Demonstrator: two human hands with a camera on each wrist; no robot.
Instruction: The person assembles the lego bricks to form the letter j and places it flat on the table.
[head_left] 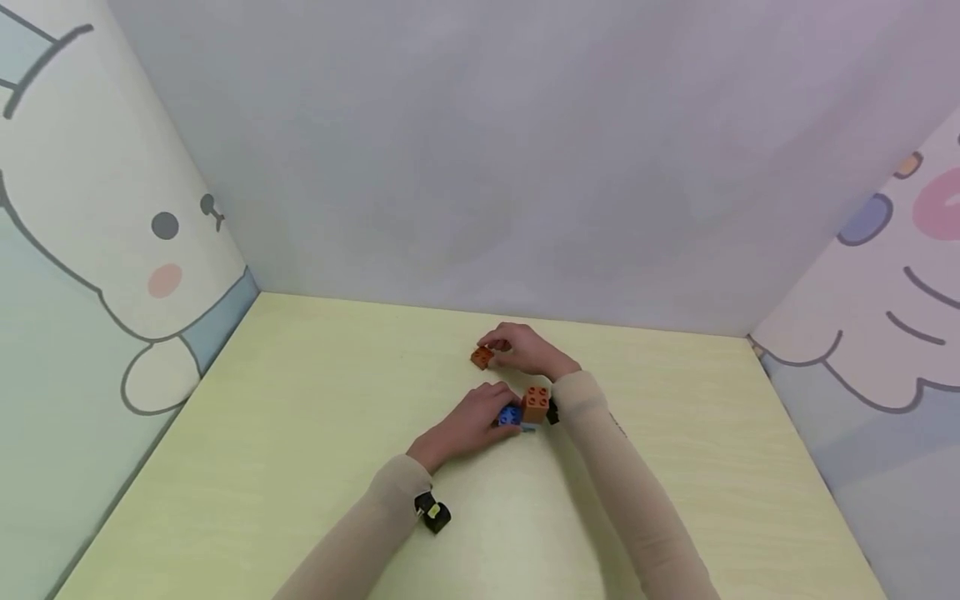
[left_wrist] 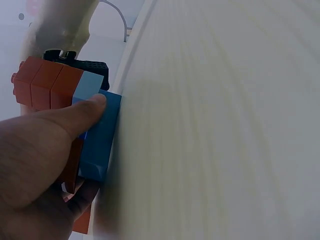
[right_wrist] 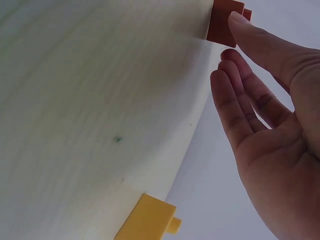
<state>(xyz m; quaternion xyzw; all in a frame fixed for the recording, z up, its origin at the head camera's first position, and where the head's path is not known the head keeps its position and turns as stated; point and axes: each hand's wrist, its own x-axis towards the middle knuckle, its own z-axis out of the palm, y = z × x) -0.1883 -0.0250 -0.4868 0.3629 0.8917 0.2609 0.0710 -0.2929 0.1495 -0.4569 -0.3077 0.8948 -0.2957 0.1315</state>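
My left hand (head_left: 472, 417) grips a block build. Its blue brick (head_left: 509, 416) lies within the fingers, beside an upright stack of orange bricks (head_left: 536, 403). In the left wrist view, the thumb presses the long blue base (left_wrist: 102, 135), and the orange stack (left_wrist: 47, 82) sits on a paler blue brick (left_wrist: 89, 86). Farther back, my right hand (head_left: 525, 350) pinches a single orange brick (head_left: 482, 357) on the table. Its thumb lies against that brick (right_wrist: 223, 22) in the right wrist view, other fingers extended below; the index fingertip is hidden there.
A yellow brick (right_wrist: 147, 217) stands on the table in the right wrist view. Black wrist cameras (head_left: 432, 512) are strapped to both sleeves. The pale table (head_left: 337, 375) meets a grey back wall (head_left: 480, 167), with cartoon-printed walls on both sides.
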